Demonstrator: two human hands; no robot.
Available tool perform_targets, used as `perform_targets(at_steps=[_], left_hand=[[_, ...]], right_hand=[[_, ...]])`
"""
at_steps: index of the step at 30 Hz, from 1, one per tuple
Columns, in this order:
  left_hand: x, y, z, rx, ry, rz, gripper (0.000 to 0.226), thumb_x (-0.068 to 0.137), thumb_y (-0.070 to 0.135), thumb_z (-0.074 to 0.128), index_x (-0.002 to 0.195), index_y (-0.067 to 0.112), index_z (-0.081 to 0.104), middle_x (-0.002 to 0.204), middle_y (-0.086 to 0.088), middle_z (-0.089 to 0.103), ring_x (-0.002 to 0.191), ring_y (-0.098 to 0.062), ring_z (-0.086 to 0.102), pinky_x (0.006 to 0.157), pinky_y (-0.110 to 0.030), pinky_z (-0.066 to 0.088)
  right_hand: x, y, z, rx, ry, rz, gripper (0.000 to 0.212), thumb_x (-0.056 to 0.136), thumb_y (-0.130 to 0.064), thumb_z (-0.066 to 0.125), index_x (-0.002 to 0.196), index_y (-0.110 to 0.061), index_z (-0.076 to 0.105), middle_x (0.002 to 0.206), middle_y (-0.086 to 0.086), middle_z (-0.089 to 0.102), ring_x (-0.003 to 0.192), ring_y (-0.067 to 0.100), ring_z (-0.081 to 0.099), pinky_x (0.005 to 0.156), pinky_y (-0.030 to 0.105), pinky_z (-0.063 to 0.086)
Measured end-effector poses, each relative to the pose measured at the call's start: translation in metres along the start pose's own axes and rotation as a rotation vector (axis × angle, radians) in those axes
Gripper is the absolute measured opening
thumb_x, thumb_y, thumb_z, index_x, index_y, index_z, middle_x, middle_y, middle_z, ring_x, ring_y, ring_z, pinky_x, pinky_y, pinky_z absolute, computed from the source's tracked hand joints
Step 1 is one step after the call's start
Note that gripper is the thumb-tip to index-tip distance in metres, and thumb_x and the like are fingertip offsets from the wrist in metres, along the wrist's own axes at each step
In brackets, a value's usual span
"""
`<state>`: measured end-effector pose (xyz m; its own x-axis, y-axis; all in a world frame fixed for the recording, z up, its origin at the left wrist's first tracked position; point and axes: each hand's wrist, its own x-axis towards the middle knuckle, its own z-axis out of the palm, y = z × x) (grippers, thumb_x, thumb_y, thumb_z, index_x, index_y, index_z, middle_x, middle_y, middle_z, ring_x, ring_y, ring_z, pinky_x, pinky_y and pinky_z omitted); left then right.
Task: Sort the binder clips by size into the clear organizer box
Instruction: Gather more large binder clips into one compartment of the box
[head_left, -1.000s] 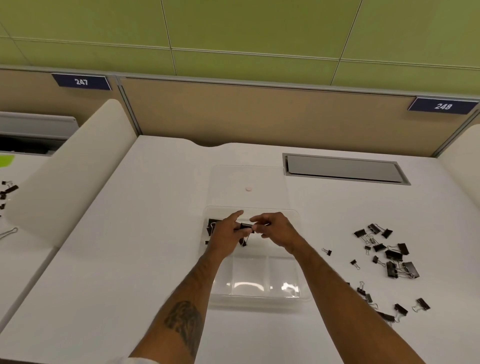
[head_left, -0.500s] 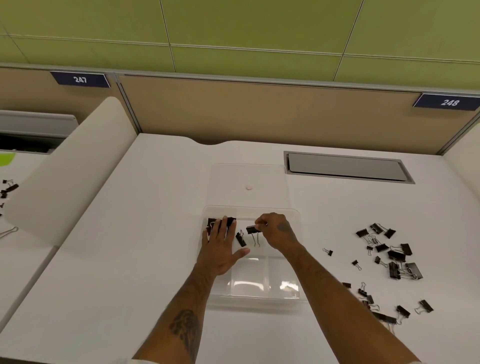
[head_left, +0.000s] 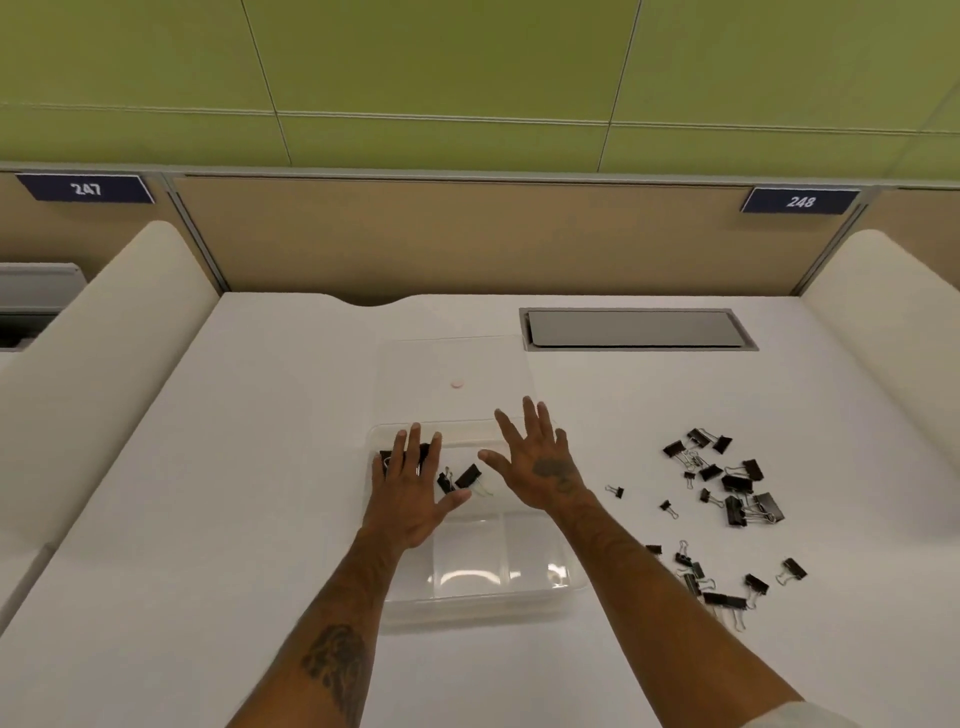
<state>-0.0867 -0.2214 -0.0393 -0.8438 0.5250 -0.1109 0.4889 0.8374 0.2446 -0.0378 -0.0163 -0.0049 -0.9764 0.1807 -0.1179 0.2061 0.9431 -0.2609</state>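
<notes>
**Clear box mid-desk, both hands spread and holding nothing**

Head view: clear glossy plastic organizer box (head_left: 488, 592) with rounded corners and thin dividers sits on the matte white desk (head_left: 208, 519).
- Left hand (head_left: 410, 499): flat, fingers straight, over the box's 10 o'clock compartment. It covers the big black clips (head_left: 387, 460) there; cannot tell if it touches them.
- Right hand (head_left: 540, 467): fingers fanned wide over the 1 o'clock corner.
- Between the hands, two black clips (head_left: 467, 475) with wire handles lie in the far middle compartment. The near compartments reflect glare.
- Flat clear lid (head_left: 415, 374) lies at 12 o'clock of the box.
- Loose clips (head_left: 727, 483) in mixed sizes, with black bodies and silver wire loops, are scattered at 3 o'clock.
- A second cluster (head_left: 711, 587) sits at 4 o'clock.
- Grey rectangular hatch (head_left: 634, 328) at 1 o'clock.
</notes>
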Motion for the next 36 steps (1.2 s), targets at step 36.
perform_targets(at_steps=[36], left_hand=[[0.071, 0.308, 0.067, 0.048, -0.059, 0.409, 0.086, 0.084, 0.073, 0.0, 0.154, 0.023, -0.004, 0.162, -0.007, -0.005, 0.149, -0.024, -0.003, 0.118, -0.044, 0.01]], right_hand=[[-0.148, 0.322, -0.044, 0.067, 0.018, 0.49, 0.053, 0.099, -0.02, 0.033, 0.15, -0.025, 0.018, 0.152, 0.008, 0.023, 0.135, 0.026, 0.029, 0.1, 0.042, 0.042]])
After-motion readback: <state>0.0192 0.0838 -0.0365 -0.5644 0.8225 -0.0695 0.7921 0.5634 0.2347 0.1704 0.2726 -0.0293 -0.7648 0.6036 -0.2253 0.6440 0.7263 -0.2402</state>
